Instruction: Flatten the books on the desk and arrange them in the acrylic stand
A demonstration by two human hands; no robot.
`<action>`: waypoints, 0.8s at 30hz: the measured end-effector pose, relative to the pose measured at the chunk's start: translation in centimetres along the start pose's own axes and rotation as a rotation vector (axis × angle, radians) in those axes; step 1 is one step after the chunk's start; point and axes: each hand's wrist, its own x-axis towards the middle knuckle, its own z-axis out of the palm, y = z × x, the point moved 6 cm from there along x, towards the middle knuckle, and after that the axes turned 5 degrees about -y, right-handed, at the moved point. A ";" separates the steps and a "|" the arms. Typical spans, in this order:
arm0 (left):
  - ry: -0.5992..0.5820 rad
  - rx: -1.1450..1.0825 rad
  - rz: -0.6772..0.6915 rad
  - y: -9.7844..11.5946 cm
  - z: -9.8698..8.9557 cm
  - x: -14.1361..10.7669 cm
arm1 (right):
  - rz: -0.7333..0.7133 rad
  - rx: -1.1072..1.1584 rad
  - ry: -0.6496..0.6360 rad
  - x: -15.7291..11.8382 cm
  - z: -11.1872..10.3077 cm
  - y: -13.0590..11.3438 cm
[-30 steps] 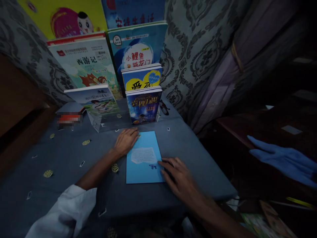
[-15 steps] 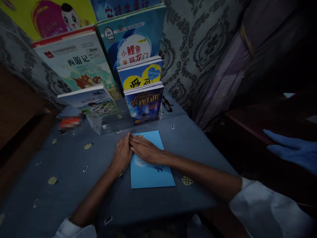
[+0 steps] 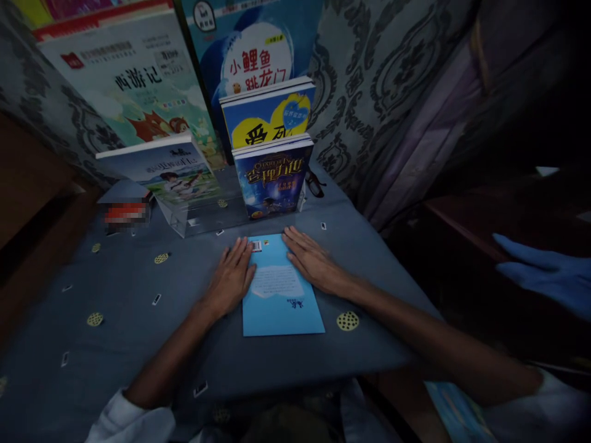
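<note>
A thin light-blue book [image 3: 281,317] lies flat on the cloth-covered table, its barcode at the far left corner and a pale text patch in the middle. My left hand [image 3: 231,275] rests along its left edge, fingers stretched out and pointing away from me. Along the far right edge lies my right hand [image 3: 316,261], flat with its fingers extended, partly on the cover. Neither hand grips the book.
Books stand in a clear stepped rack, a dark-blue book [image 3: 272,181] in front and a white book [image 3: 170,175] to its left. Dark glasses [image 3: 316,184] lie behind. A reddish box [image 3: 124,212] sits at left. A blue glove-like shape [image 3: 549,271] is at right.
My right hand has slid from beside the left hand across to the book's right edge, uncovering the barcode and text. My left hand stays at the left edge. The view has tilted down slightly.
</note>
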 end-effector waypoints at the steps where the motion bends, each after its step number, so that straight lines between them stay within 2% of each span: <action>1: -0.035 0.027 0.015 0.4 0.1 -0.3 | -0.002 -0.003 0.003 -0.1 0.0 -0.1; 7: -0.132 0.116 0.151 3.4 0.0 -3.5 | -0.009 -0.031 0.026 0.1 0.0 -0.2; 13: -0.194 0.185 0.306 7.7 0.0 -6.2 | -0.013 -0.033 0.038 0.2 0.1 -0.4; 20: -0.302 0.124 0.592 13.4 1.2 -5.2 | -0.031 0.050 0.042 0.2 -0.2 -0.1; 24: -0.361 0.064 0.643 14.3 1.3 -3.6 | -0.063 0.227 0.006 0.1 -1.2 0.6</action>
